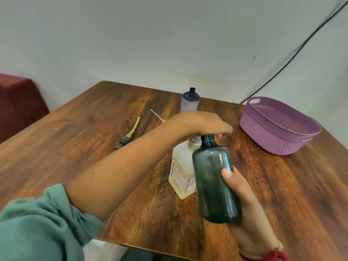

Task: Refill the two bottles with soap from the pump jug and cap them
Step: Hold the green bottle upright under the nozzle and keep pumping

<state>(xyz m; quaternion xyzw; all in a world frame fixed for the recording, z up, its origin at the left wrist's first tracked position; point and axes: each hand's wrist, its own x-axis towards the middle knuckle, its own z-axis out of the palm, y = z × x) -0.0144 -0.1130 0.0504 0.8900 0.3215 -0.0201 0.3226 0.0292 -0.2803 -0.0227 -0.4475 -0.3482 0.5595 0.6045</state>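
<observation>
Green bottle (214,183): dark, see-through plastic, uncapped, held up off the tabletop (94,129) and tilted a little, its open neck just beside the pump head (195,140).
Right grip (243,200): wrapped round the bottle's lower body from behind, thumb across the front wall, fingers hidden behind it.
Left grip (203,123): fingers out flat, palm down on top of the pump head, pinching nothing.
Pump jug (181,172): pale, square-sided, standing on the tabletop just left of the green bottle and partly behind it.
Handling, bottle: probably light now and heavier as it fills; the wall is smooth and likely to give under a squeeze (soap on it would make it slippery), so a mid-body hold looks best, with the neck left free.
Handling, jug: likely stiff and steady on its broad base; press straight down on the head.
Fill level: too dark to read.
White bottle (189,101): blue-shouldered, uncapped, upright at the far edge, well apart from both grips.
Caps: a dark pump cap (123,141) with a yellow tube and a white dip tube (157,115) lie left of the jug.
Basket (267,136): purple, at the right.
</observation>
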